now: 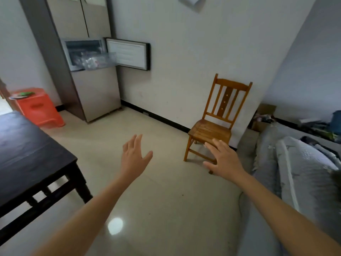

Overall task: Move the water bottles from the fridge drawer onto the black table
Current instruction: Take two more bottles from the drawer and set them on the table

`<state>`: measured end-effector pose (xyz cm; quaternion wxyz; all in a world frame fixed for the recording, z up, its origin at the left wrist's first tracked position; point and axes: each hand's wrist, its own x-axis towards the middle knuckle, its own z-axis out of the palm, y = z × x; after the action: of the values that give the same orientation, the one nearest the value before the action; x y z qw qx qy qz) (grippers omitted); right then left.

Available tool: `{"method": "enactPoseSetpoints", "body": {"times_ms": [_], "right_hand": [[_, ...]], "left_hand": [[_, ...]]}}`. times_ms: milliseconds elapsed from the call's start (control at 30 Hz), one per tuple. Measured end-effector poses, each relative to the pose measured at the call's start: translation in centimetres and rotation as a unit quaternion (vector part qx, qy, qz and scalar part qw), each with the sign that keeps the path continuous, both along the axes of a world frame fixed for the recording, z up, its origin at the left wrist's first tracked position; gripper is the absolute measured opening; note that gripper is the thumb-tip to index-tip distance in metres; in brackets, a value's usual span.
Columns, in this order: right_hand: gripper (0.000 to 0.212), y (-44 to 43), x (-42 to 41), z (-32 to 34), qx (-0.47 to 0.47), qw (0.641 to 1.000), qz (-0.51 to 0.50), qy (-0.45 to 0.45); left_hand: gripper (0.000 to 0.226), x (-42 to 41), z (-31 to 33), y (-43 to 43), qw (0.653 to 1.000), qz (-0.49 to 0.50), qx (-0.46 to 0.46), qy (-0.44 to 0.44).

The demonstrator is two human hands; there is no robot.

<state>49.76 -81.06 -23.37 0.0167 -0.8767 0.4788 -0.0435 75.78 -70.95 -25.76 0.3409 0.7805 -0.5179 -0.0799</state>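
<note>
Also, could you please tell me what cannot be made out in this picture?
Head view:
Water bottles in the fridge drawer: too small and blurred behind the clear plastic to count.
Black table: cut off by the left edge, so much of its top is unseen.
Cardboard box: contents too small and blurred to name.

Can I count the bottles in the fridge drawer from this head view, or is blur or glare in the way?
Head view: the fridge drawer is distant and soft, its bottles a pale uncountable jumble; wide-angle distortion tilts the fridge and walls; one round glare spot lies on the floor.
</note>
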Motion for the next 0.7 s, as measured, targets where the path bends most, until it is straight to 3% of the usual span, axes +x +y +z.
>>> {"method": "enactPoseSetpoints", "body": {"times_ms": [433,567,600,700], "right_hand": [[0.067,-13.1,-4.1,-0.1,0.011,1.0,-0.024,0.016],[0.087,-15.1,-5.2,0.1,-0.007,0.998,-0.013,0.062],[0.085,-23.7,-6.5,0.3,0.03,0.995,-0.058,0.079],[0.068,-26.7,-7.4,0.9,0.032,0.995,-0.078,0.045]], "left_hand": [[0.067,-1.4,-1.1,-14.6,1.0,0.0,-0.012,-0.007],[0.067,-2.4,-1.0,-16.7,1.0,0.002,-0.015,-0.002],[0.067,-3.6,-2.0,-26.3,1.0,-0.017,-0.011,0.021],[0.067,-4.9,-1.2,-29.1,0.999,-0.029,-0.001,0.045]]}}
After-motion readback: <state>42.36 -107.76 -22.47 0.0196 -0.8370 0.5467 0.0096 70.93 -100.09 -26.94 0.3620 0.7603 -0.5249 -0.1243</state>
